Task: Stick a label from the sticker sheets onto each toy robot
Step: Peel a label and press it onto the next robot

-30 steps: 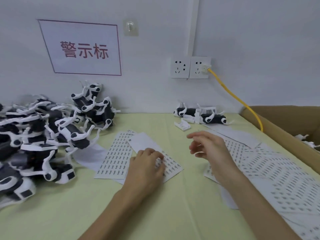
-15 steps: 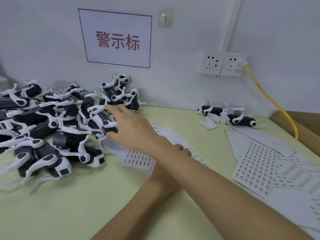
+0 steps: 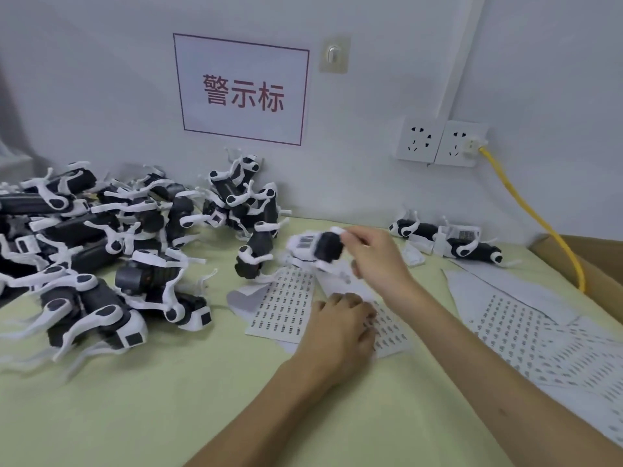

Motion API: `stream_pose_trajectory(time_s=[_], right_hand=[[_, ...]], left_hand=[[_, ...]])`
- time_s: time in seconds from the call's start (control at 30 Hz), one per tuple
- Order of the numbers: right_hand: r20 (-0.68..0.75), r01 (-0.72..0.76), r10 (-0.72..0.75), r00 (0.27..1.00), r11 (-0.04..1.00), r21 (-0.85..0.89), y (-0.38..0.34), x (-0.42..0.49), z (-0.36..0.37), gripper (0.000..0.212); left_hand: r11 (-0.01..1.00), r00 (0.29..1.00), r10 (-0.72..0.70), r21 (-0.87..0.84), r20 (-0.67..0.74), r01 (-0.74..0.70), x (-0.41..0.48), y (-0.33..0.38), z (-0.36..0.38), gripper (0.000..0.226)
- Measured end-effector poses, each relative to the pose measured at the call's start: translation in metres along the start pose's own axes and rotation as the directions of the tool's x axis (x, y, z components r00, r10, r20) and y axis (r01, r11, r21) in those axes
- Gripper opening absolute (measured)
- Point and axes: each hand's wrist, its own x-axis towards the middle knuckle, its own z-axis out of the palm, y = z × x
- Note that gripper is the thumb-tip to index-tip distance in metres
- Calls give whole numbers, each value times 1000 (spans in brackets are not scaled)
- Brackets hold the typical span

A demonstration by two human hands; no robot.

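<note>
Right hand (image 3: pixel 374 256) grips black-and-white plastic toy robot (image 3: pixel 318 247) above pale-green table (image 3: pixel 168 399). Robot juts toward hand's 9 o'clock, long axis 9–3. Left hand (image 3: pixel 340 326), curled, rests on white paper sticker sheet (image 3: pixel 286 305) at robot's 6 o'clock; whether pinching anything, cannot tell.

The toy robot (image 3: pixel 315 247) held in the right hand (image 3: pixel 374 256) is smeared by motion blur, so its legs cannot be made out, and which part is taken in the grip cannot be told. The print on the sticker sheet (image 3: pixel 286 305) is too small to be read, and part of that sheet is covered by the left hand (image 3: pixel 340 326). The pile of toy robots (image 3: pixel 84 247) is cut off by the left edge, the cardboard box (image 3: pixel 603 271) by the right
</note>
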Motion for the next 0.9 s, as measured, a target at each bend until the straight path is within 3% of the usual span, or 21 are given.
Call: stream_pose_trajectory(time_s=[0.07,0.17,0.23,0.3,0.37,0.47,0.57,0.63,0.73,0.8,0.9], right_hand=[[-40,-133,146,989,964,230,17,-13,-36,25],[26,-252,283,959,804,539,40,-41,-75,23],[76,-289,334,939,654,699,51,-59,-84,22],[131,-304,340,931,526,795,56,-72,-85,16],[166,-304,310,936,478,824,54,-81,-82,21],[202,-310,254,946,523,794,45,-91,-72,27],[234,-321,221,947,603,730,41,-99,-62,29],[175,-315,264,948,718,621,41,-102,-58,33],[-44,-274,325,945,856,439,39,-102,-58,26],[-129,-160,224,966,909,385,38,-102,-62,15],[-65,-60,85,994,944,323,39,-103,-64,27]], left_hand=[[1000,1000,-3,-6,-15,3,0,3,1,37],[999,999,-15,-46,-39,13,1,4,-2,39],[972,996,-65,-228,-68,48,1,9,-9,37],[781,984,-176,-607,13,147,2,16,-14,35],[463,956,-206,-840,208,283,4,26,-22,41],[145,924,-176,-919,340,366,5,36,-25,64],[43,937,-165,-947,308,319,3,37,-23,79],[15,942,-177,-956,285,292,3,35,-24,77],[47,949,-207,-966,239,253,0,34,-29,59],[111,950,-232,-965,208,238,-2,34,-28,47],[169,946,-277,-960,170,223,-4,39,-25,40]])
